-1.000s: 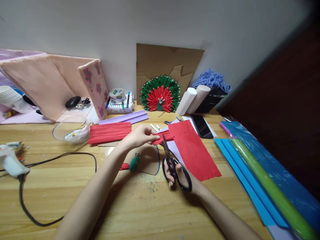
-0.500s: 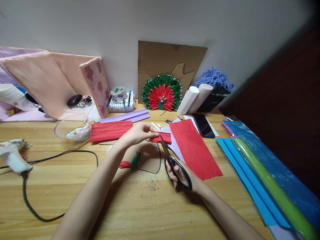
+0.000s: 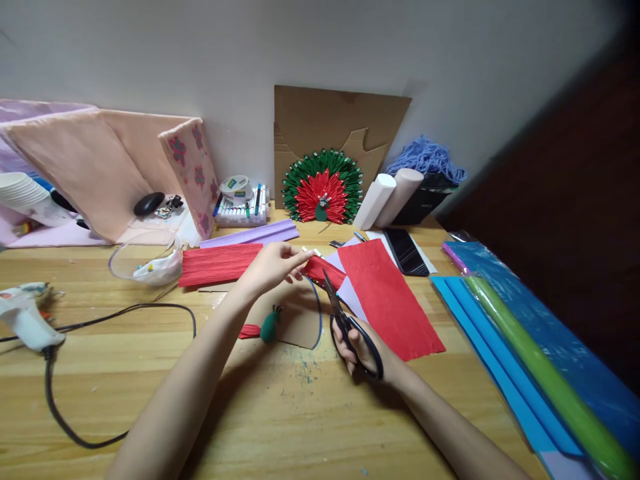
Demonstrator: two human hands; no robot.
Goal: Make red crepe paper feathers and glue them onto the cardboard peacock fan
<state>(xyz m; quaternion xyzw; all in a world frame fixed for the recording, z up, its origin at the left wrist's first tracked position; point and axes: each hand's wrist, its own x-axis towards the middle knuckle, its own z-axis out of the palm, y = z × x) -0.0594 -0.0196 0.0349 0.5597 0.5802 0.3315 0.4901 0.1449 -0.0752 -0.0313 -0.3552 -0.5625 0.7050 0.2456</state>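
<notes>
My left hand has its thumb and fingers pinched at the left end of a small red crepe paper strip, which slants down to the right. In my right hand are black-handled scissors, their blades pointing up at the strip's near edge. Below my left hand lies a cardboard piece with a blue curved edge. On it rests a small green bird-shaped piece with a red tail. A larger red crepe sheet lies right of the strip, over lilac paper.
Folded red crepe paper lies to the left. A glue gun and its black cord are at far left. A green and red paper peacock leans on cardboard at the back. A phone and blue wrapped sheets are at right.
The red strip has tilted, its right end now lower, and its left end has shifted up near my left fingertips. The scissors have barely moved.
</notes>
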